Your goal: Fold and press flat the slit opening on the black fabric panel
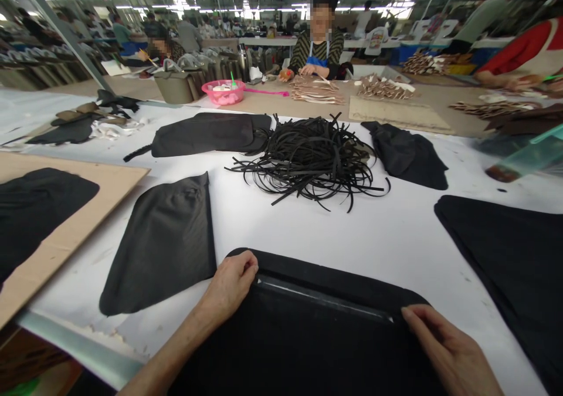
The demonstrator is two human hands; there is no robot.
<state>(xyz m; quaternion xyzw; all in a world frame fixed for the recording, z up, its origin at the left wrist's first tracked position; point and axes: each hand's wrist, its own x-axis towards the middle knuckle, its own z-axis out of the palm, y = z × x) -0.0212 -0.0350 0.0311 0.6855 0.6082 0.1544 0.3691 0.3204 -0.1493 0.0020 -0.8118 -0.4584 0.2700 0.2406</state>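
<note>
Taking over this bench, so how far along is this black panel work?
Done-looking: a black panel lies flat at left. In hand: the left hand and right hand rest on the banded edge of another panel. Remaining: a large heap of black strips.

Remote log, item one: the black round-cornered fabric panel [308, 343] is cut off by the bottom edge, along with the wrist of my right hand [448, 349]. Item two: the large black cloth sheet [501, 278] runs past the right edge. Item three: the contents of the pink plastic basin [223, 92] are too small to tell.

left hand [229, 284] curled, right hand [446, 346] outstretched, forearms [171, 343] bare
</note>
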